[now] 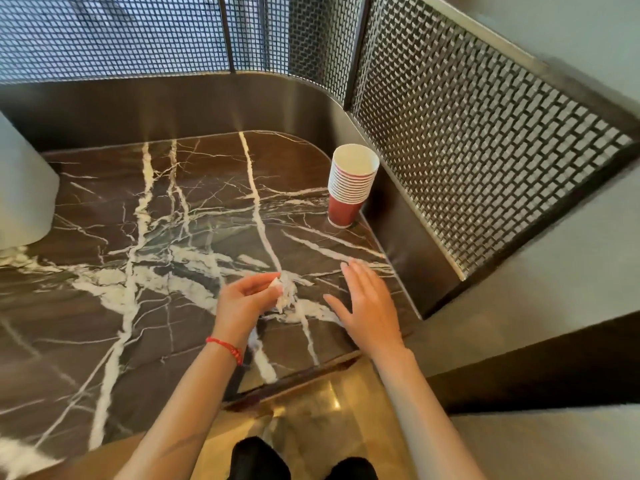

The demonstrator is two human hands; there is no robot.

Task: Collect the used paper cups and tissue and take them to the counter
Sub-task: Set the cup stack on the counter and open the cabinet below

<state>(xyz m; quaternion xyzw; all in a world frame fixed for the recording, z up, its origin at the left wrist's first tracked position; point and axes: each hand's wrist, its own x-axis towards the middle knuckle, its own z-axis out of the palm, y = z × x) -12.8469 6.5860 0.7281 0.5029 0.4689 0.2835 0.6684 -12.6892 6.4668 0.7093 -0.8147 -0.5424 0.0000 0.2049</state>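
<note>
1. Tissue (285, 293), white and crumpled, sits pinched between the thumb and curled fingers of the left hand (244, 301), sticking out past the fingertips toward the right hand.
2. Right hand (369, 306) is spread flat, palm down, fingers straight and apart, holding nothing; whether it touches the marble table (156, 237) or hovers just above it cannot be told.
3. Beyond the right hand's fingertips, well apart from them, a stack of red paper cups (349, 185) stands upright at the table's far right corner, white insides showing.
4. A red string bracelet (227, 348) circles the left wrist, behind the pinching fingers.
5. A metal mesh screen (467, 133) rises just beside the cups.
</note>
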